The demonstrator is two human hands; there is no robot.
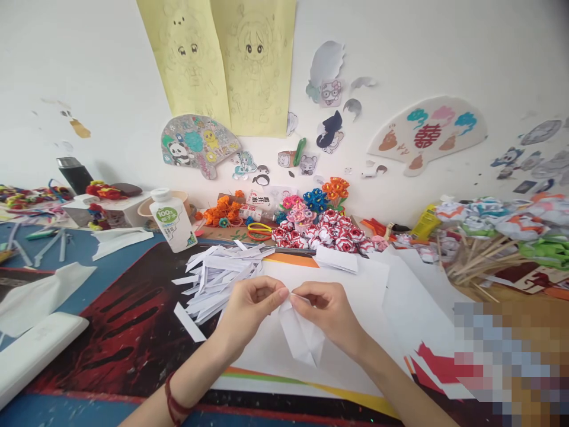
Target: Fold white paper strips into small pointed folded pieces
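My left hand [260,299] and my right hand [320,308] meet over the middle of the desk, thumbs and fingertips pinched together. Between them is a folded piece of white paper [302,338], gripped at its top end, with its creased, pointed body hanging down. A large white sheet [355,296] lies flat beneath the hands. Just beyond my left hand is a pile of narrow folded white paper strips [213,279]. One more folded white paper [336,260] rests at the sheet's far edge.
Paper flowers [338,232] line the back against the wall. A white bottle [173,220] stands behind the strips. At the left lies a long white case [40,350]. Wooden sticks [478,264] fan out at the right, near red paper pieces [440,362].
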